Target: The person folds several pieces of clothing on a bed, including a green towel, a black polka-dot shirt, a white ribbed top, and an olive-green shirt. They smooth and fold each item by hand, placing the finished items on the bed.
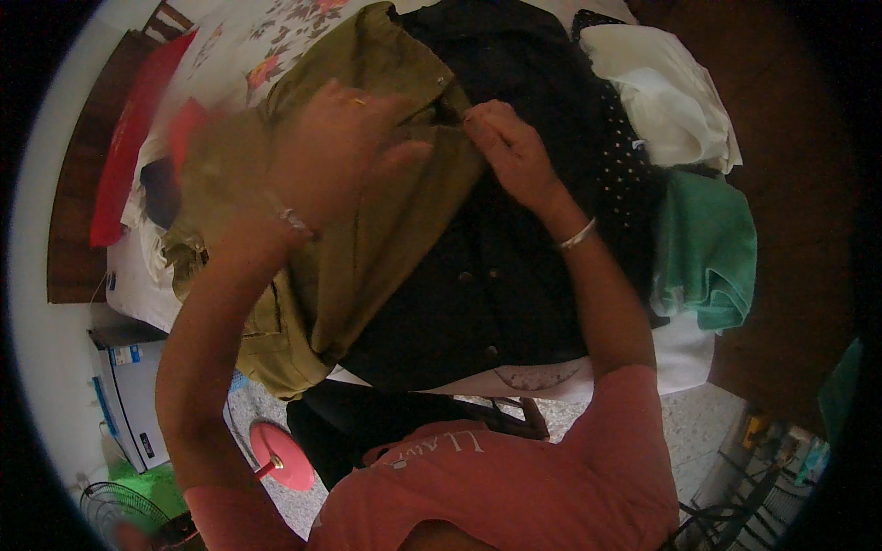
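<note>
An olive-green garment [404,220] lies partly over a black buttoned garment [478,294] on the bed. The fingers of my right hand [516,156] are pinched together at the olive garment's edge, where it meets the black one. My left hand [335,151] is over the upper part of the olive garment. Motion blurs it, so whether its fingers grip the cloth cannot be told. Part of the olive garment is hidden beneath my left hand and forearm.
To the right, a folded white cloth [661,96] and a folded green cloth [703,243] lie beside a black dotted cloth [622,170]. A red cloth [133,147] hangs at the far left. On the floor are a small grey fridge [138,390] and a fan [115,510].
</note>
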